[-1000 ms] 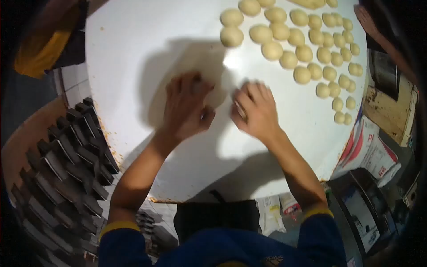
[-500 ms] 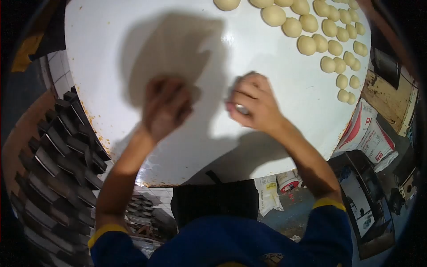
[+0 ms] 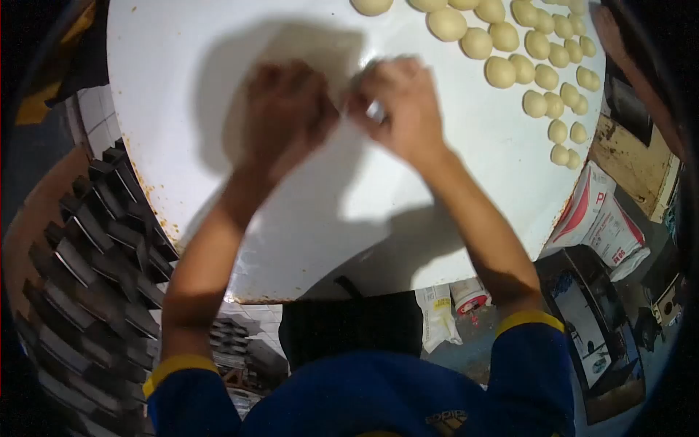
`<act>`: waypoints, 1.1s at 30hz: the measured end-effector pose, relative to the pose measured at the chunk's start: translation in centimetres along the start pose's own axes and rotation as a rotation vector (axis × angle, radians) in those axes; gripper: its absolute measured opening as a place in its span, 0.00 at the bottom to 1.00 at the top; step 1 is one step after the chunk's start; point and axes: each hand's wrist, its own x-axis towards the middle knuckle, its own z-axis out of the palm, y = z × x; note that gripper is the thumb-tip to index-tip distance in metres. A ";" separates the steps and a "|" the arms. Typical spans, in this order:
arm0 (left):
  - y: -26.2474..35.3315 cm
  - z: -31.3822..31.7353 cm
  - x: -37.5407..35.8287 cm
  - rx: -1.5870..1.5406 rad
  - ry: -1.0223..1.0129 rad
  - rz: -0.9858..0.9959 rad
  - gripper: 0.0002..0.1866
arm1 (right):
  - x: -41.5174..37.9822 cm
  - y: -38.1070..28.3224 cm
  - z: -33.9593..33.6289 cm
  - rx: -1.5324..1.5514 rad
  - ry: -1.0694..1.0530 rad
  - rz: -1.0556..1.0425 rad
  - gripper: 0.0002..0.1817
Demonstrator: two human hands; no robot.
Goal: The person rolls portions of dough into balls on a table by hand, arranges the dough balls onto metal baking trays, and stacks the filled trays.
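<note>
My left hand [image 3: 291, 113] is curled, palm down, over the white tabletop [image 3: 320, 218], its fingers shaded and blurred by motion. Close beside it, my right hand [image 3: 400, 105] is also cupped low over the table. Its thumb and fingers bend inward, and a bright patch shows through the gap between them. Whatever lies under either palm is hidden. Pale round dough balls [image 3: 500, 73] sit in loose rows at the upper right of the table, apart from both hands. A single dough ball [image 3: 372, 6] rests at the top edge of the view.
Dark metal pans [image 3: 80, 255] are stacked at the left, below the table's worn edge. Printed sacks [image 3: 601, 226] and a black-framed box [image 3: 593, 328] stand at the lower right. Another person's arm [image 3: 641, 80] shows at the right edge.
Both my hands have moved up the table, away from my body, and closer together. Another person's arm has come further into view at the right. The dough balls stay in place.
</note>
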 end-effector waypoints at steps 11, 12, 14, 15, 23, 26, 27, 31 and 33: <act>0.5 -0.1 -2.6 -0.153 -0.012 0.071 0.07 | -2.5 -1.8 -0.4 0.124 -0.031 -0.009 0.08; -1.3 -0.5 -4.6 -0.177 -0.011 0.135 0.08 | -3.8 -0.4 -0.9 0.124 -0.019 -0.060 0.08; -4.3 -1.9 -4.9 -0.090 -0.102 0.134 0.08 | -4.0 2.0 -2.4 -0.021 -0.040 -0.080 0.07; -3.4 -2.9 -2.7 0.054 -0.088 -0.032 0.08 | -2.6 2.7 -3.3 -0.158 -0.084 -0.038 0.07; -5.8 -1.9 -4.4 -0.091 -0.139 0.175 0.09 | -3.4 2.5 -3.4 0.102 -0.063 -0.064 0.11; -2.3 -0.8 -0.1 0.000 -0.035 0.045 0.09 | 0.3 2.6 -1.5 -0.069 0.026 -0.043 0.09; -1.4 -0.3 1.2 -0.023 0.031 0.065 0.09 | 1.3 1.5 -0.5 -0.013 0.037 -0.055 0.09; -3.0 -1.1 -4.3 -0.151 -0.012 0.207 0.09 | -3.8 1.0 -1.4 0.143 0.011 -0.124 0.08; -5.7 -2.1 -3.0 0.030 -0.105 0.090 0.09 | -2.4 3.8 -3.6 -0.019 -0.050 -0.094 0.09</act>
